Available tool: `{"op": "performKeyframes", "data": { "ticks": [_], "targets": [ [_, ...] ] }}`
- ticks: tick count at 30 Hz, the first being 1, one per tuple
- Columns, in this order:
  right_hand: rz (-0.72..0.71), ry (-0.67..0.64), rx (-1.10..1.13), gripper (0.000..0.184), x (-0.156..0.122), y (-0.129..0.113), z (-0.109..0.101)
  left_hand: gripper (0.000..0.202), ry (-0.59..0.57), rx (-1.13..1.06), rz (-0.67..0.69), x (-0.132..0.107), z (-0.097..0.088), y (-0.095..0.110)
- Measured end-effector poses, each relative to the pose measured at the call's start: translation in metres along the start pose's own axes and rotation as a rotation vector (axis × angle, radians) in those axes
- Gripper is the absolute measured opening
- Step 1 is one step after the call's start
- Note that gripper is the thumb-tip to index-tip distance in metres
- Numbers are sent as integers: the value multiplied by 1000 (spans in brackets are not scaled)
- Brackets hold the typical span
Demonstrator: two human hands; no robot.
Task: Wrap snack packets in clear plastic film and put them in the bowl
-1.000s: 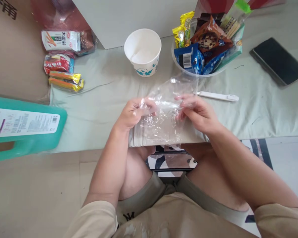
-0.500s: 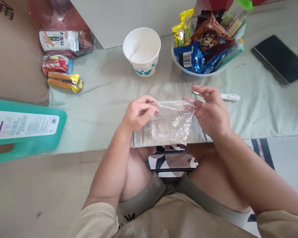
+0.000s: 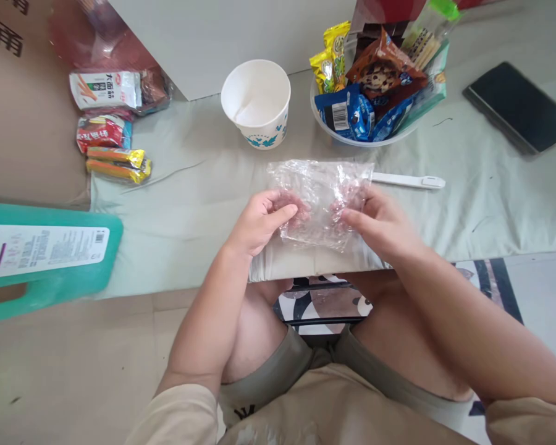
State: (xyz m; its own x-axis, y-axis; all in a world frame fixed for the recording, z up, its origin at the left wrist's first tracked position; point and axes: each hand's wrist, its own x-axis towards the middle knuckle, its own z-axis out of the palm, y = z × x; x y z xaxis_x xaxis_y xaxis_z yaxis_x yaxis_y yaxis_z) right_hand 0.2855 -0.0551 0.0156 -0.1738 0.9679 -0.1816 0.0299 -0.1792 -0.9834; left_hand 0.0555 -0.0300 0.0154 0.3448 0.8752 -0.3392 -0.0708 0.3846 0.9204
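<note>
A crinkled clear plastic bag point(image 3: 322, 204) is stretched flat between my hands, over the front part of the cloth-covered table. My left hand point(image 3: 269, 219) grips its left side, thumb in front and the other fingers behind, visible through the film. The right side is held the same way by my right hand point(image 3: 375, 216). Just beyond the bag lies a white utility knife point(image 3: 412, 180), its left end hidden behind the film. A white paper cup point(image 3: 257, 105) with teal leaf prints stands upright farther back.
A clear bowl point(image 3: 380, 141) of wrapped snacks stands behind the knife. A dark phone point(image 3: 521, 108) lies at right. Several snack packets point(image 3: 106, 89) are at the left, near a teal jug point(image 3: 113, 247) and a cardboard box point(image 3: 28, 123). A pale box point(image 3: 236, 31) stands at the back.
The bag has swung up from hanging below my fingers to spreading above and between them. My right hand has turned inward and closed on its side.
</note>
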Motion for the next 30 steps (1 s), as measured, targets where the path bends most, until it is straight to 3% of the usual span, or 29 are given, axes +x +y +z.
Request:
{"op": "performKeyframes", "data": {
  "ticks": [4,9,12,15,17,19,22,24,25,27,29,30],
  "targets": [
    [68,-56,-105,25,-2,-4,-4,22,1,73,-1,-3,-1,3],
    [-77,0,41,25,-6,-9,-7,18,-70,-69,-1,-7,-8,7],
    [-67,-7,43,25,-8,-11,-10,22,-76,-63,67,-3,-10,6],
    [-66,-60,-157,31,-8,-12,-15,28,-44,119,118,2,-10,1],
    [-154,-73,-372,22,-9,-11,-19,16,25,281,171,2,-9,-2],
    [-278,-10,-487,8,-10,-11,-22,16,65,377,207,1,-9,-2],
    [-316,48,-323,26,-11,-15,-22,24,-61,379,188,-2,-8,1],
    [-194,-114,-249,30,-11,-18,-16,34,-133,370,220,-3,-5,2],
    [-120,-217,-277,25,-11,-20,-11,38,-100,391,275,-4,-3,3],
    [-11,-341,-414,10,-11,-22,1,38,119,499,440,-5,4,4],
    [16,-315,-519,16,-11,-22,12,28,346,644,605,-10,13,5],
    [4,-275,-529,19,-12,-22,17,23,381,702,653,-12,17,5]
  ]
}}
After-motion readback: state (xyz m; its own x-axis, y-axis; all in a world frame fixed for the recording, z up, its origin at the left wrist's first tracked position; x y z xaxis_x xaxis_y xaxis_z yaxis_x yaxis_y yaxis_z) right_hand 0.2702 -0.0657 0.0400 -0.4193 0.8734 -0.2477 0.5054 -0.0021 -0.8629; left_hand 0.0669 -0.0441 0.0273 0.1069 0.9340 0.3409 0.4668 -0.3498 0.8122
